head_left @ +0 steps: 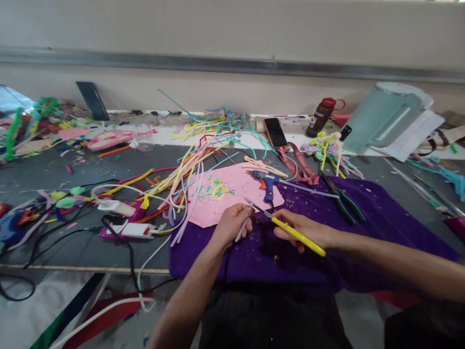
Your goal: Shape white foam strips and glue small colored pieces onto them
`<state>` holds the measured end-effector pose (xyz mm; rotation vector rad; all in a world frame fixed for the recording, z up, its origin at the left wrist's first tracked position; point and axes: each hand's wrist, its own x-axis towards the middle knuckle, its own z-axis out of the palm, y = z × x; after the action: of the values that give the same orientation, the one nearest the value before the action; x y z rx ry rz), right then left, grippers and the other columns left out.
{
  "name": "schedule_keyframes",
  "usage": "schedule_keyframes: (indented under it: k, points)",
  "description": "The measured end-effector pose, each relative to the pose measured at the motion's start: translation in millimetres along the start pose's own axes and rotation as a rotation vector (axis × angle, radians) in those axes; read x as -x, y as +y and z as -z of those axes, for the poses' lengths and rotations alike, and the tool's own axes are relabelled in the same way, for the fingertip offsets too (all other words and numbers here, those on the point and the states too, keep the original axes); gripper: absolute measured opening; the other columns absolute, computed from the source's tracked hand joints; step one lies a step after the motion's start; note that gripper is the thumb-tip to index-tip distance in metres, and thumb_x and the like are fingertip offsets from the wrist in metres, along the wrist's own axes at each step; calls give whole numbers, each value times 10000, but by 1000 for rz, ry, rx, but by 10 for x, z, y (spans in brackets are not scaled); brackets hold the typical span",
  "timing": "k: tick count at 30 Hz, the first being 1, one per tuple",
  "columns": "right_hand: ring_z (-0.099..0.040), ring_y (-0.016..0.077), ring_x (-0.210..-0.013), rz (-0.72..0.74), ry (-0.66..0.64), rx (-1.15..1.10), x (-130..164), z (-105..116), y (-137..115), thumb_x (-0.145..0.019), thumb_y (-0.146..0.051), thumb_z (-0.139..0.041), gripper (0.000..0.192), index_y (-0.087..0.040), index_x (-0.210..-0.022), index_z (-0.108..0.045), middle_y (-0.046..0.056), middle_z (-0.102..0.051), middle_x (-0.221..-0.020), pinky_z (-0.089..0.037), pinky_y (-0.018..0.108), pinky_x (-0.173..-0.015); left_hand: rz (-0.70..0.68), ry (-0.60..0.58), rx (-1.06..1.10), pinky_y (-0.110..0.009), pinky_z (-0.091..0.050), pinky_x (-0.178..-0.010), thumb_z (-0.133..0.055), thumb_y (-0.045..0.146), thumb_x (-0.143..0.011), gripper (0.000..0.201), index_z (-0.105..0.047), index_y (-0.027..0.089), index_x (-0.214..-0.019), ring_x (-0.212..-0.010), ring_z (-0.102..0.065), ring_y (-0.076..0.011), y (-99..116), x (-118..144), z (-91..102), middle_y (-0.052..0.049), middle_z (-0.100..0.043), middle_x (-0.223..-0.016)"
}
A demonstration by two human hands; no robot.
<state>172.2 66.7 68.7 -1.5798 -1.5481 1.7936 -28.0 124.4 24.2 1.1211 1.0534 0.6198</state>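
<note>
My left hand [232, 224] is closed in a pinch on a short lilac pipe cleaner [240, 232], above the near edge of a pink sheet [201, 216]. In my right hand [307, 227] is a pair of scissors [298, 235] with yellow handles. Their blades point left and reach the upper end of the pipe cleaner by my left fingers; whether they touch it I cannot tell. Small cut pieces [218, 189] in yellow, green and white lie scattered on the pink sheet. A blue glue gun [269, 185] rests at the sheet's right side, just beyond the scissors.
Purple cloth [378, 208] lies under my hands, with green-handled pliers [345, 201] on it. Long pipe cleaners [192, 165] spread at the left. Nearby are a power strip [125, 228] with cords, a phone [276, 133], a bottle [319, 118] and a pale green jug [388, 116].
</note>
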Motion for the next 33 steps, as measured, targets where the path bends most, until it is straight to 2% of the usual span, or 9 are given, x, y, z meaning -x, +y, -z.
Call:
schedule_keyframes:
  k: [3, 8, 11, 16, 23, 27, 33]
  points:
    - [-445, 52, -494, 13, 5, 15, -44, -50, -18, -741, -522, -578, 486, -218, -1099, -452, -32, -502, -744, -415, 172, -418, 11, -31, 11, -148, -208, -278, -526, 395, -752, 233, -472, 169, -738, -261, -382, -50, -22, 0, 1, 49, -543, -449]
    - [-385, 25, -460, 34, 38, 27, -95, -82, -68, -754, -421, -603, 375, -190, -1027, -490, -58, -475, -679, -356, 152, -434, 18, -32, 11, -145, -208, -278, -513, 377, -758, 215, -466, 168, -750, -257, -380, -48, -39, -9, 7, 54, -540, -446]
    - [-345, 14, -433, -10, 66, -33, -129, -61, -100, -753, -397, -606, 333, -192, -989, -491, -71, -464, -664, -312, 149, -411, 18, -26, -13, -147, -209, -273, -507, 408, -760, 243, -489, 166, -767, -259, -376, -49, -38, -9, 8, 54, -537, -444]
    - [-330, 18, -375, -170, 116, -78, -215, 6, -152, -765, -411, -575, 280, -209, -938, -491, -81, -422, -586, -224, 146, -345, 67, -49, -105, -146, -208, -264, -508, 419, -760, 256, -512, 165, -783, -268, -381, -49, -55, -8, 21, 51, -542, -455]
    - [-327, 8, -363, -172, 104, -59, -251, 43, -143, -770, -342, -571, 204, -195, -893, -501, -76, -430, -574, -232, 123, -322, 67, -33, -166, -148, -205, -258, -491, 382, -765, 214, -511, 169, -766, -265, -373, -52, -60, -11, 24, 55, -534, -443]
    - [-332, 5, -368, -133, 107, -65, -213, 70, -64, -761, -341, -579, 239, -201, -938, -502, -73, -432, -594, -231, 109, -310, 59, -36, -195, -152, -216, -260, -486, 379, -765, 211, -512, 170, -761, -266, -376, -54, -50, -3, 14, 56, -532, -443]
    - [-292, 1, -338, -143, 102, -147, -103, 140, 29, -749, -456, -584, 321, -232, -944, -462, -91, -361, -576, -203, 104, -286, 61, -29, -204, -149, -213, -260, -479, 364, -765, 199, -519, 169, -762, -266, -381, -54, -48, -6, 14, 53, -538, -446]
